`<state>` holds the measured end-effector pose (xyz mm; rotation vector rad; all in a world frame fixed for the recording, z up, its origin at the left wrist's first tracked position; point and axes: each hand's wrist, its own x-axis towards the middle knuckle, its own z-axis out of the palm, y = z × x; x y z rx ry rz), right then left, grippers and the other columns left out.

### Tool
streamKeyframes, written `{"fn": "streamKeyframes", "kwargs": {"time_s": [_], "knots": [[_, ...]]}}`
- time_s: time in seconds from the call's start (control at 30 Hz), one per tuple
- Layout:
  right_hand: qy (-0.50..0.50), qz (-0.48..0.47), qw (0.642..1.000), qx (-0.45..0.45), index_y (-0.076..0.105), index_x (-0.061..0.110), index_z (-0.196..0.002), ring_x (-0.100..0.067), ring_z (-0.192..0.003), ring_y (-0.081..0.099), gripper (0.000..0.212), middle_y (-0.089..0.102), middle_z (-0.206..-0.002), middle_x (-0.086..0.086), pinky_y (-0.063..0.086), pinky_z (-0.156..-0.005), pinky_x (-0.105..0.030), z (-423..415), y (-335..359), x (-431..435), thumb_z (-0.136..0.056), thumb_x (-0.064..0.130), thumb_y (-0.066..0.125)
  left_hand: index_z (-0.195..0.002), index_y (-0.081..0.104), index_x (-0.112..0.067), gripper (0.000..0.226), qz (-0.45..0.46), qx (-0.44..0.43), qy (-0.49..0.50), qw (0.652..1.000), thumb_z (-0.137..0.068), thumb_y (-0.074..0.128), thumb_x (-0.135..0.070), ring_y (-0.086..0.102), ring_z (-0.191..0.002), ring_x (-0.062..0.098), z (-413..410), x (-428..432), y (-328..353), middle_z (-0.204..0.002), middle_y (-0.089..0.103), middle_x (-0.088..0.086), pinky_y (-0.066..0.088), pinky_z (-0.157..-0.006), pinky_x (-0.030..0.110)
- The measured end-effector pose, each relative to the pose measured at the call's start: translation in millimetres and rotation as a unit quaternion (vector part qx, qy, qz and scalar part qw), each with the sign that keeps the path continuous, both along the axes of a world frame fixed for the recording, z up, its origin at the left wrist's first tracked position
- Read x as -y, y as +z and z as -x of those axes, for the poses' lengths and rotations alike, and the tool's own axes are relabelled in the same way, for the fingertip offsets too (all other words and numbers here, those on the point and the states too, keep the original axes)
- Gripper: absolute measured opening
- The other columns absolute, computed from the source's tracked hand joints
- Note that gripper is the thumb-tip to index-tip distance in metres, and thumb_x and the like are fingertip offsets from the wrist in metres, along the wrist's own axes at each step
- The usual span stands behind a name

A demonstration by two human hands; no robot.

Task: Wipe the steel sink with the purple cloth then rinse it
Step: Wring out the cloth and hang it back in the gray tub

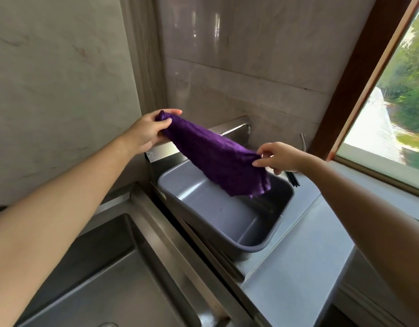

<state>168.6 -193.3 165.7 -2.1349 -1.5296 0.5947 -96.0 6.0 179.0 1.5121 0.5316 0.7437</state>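
Note:
The purple cloth [213, 156] hangs stretched in the air between my two hands, above a grey plastic tub [227, 223]. My left hand [147, 132] grips one bunched end of the cloth at the upper left. My right hand [278, 156] pinches the opposite end lower to the right, and a loose corner droops toward the tub. The steel sink [104, 263] lies at the lower left, under my left forearm, and its basin holds nothing that I can see.
The grey tub rests tilted on a grey counter [295, 267] right of the sink. A steel ledge [227, 128] runs along the tiled wall behind. A thin metal spout [303, 141] and dark chopsticks [293, 179] lie near my right hand. A window [397, 90] is at the right.

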Motion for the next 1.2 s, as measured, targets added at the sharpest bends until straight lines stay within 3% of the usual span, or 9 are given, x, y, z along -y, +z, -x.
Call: {"fn": "streamKeyframes", "kwargs": {"time_s": [0.13,0.3,0.5,0.6,0.73,0.87,1.0,1.1,1.2], "knots": [[0.019,0.029,0.999,0.016,0.061,0.023,-0.073,-0.018,-0.074,0.060,0.015,0.066,-0.089,-0.011,0.051,-0.081,-0.040,-4,-13,2,-0.080,0.036,0.066,-0.104,0.061,-0.025,0.029,-0.002,-0.013,0.026,1.000,-0.097,0.041,-0.005,0.062,-0.087,0.011,3,-4,0,-0.096,0.063,0.001,0.057,-0.071,0.022],[-0.041,-0.039,0.996,-0.072,0.058,0.003,-0.102,-0.006,-0.074,0.055,0.024,0.058,-0.080,0.004,0.046,-0.075,-0.023,8,-24,0,-0.096,0.023,0.048,-0.106,0.059,-0.025,0.027,0.007,-0.012,0.035,0.999,-0.099,0.039,-0.008,0.063,-0.082,0.009,1,0,1,-0.093,0.062,0.002,0.057,-0.066,0.022],[-0.078,-0.108,0.991,0.015,0.056,0.006,-0.104,-0.021,-0.080,0.055,0.029,0.055,-0.078,-0.001,0.048,-0.079,-0.038,16,-30,-2,-0.098,0.029,0.040,-0.100,0.057,-0.024,0.025,0.013,-0.014,0.065,0.998,-0.100,0.037,-0.009,0.062,-0.082,0.010,0,-3,-3,-0.095,0.062,0.001,0.056,-0.061,0.021],[-0.059,-0.087,0.988,-0.114,0.060,0.007,-0.100,-0.021,-0.081,0.057,0.024,0.058,-0.085,-0.008,0.055,-0.072,-0.038,18,-33,0,-0.097,0.026,0.045,-0.095,0.056,-0.023,0.023,0.010,-0.016,0.091,0.996,-0.100,0.038,-0.010,0.060,-0.082,0.010,-1,-5,-6,-0.093,0.060,0.001,0.054,-0.062,0.023],[0.038,0.018,0.951,-0.307,0.062,0.003,-0.092,-0.018,-0.076,0.054,0.011,0.055,-0.083,-0.011,0.054,-0.068,-0.021,13,-29,10,-0.092,0.010,0.054,-0.089,0.056,-0.020,0.021,0.006,0.002,0.132,0.991,-0.099,0.041,-0.010,0.059,-0.081,0.008,-2,-12,-8,-0.090,0.060,0.000,0.050,-0.071,0.022],[0.046,0.042,0.970,-0.233,0.063,0.006,-0.096,-0.020,-0.087,0.060,0.011,0.061,-0.091,-0.009,0.055,-0.079,-0.030,15,-30,9,-0.090,0.001,0.055,-0.089,0.059,-0.019,0.019,-0.004,0.006,0.141,0.990,-0.099,0.044,-0.012,0.060,-0.085,0.010,0,-13,-10,-0.092,0.062,0.000,0.049,-0.080,0.026],[-0.054,0.002,0.974,-0.219,0.052,0.014,-0.110,-0.026,-0.092,0.061,0.019,0.059,-0.097,-0.009,0.055,-0.081,-0.044,18,-39,1,-0.097,0.010,0.040,-0.090,0.060,-0.022,0.019,-0.014,0.018,0.145,0.989,-0.098,0.045,-0.014,0.062,-0.081,0.008,2,-7,-10,-0.092,0.063,-0.001,0.054,-0.069,0.025],[-0.154,-0.069,0.968,-0.187,0.053,0.015,-0.111,-0.022,-0.074,0.054,0.025,0.051,-0.082,-0.005,0.051,-0.063,-0.034,21,-45,-9,-0.097,0.009,0.033,-0.091,0.062,-0.024,0.019,-0.017,0.006,0.131,0.991,-0.098,0.046,-0.017,0.063,-0.079,0.007,5,-4,-10,-0.092,0.064,-0.002,0.055,-0.058,0.020],[-0.165,-0.086,0.964,-0.190,0.059,0.011,-0.110,-0.021,-0.078,0.054,0.024,0.054,-0.086,-0.007,0.048,-0.062,-0.031,18,-50,-16,-0.095,0.007,0.041,-0.092,0.062,-0.025,0.018,-0.017,-0.002,0.138,0.990,-0.098,0.046,-0.018,0.063,-0.079,0.006,6,-6,-12,-0.092,0.064,-0.003,0.055,-0.058,0.019]]}}
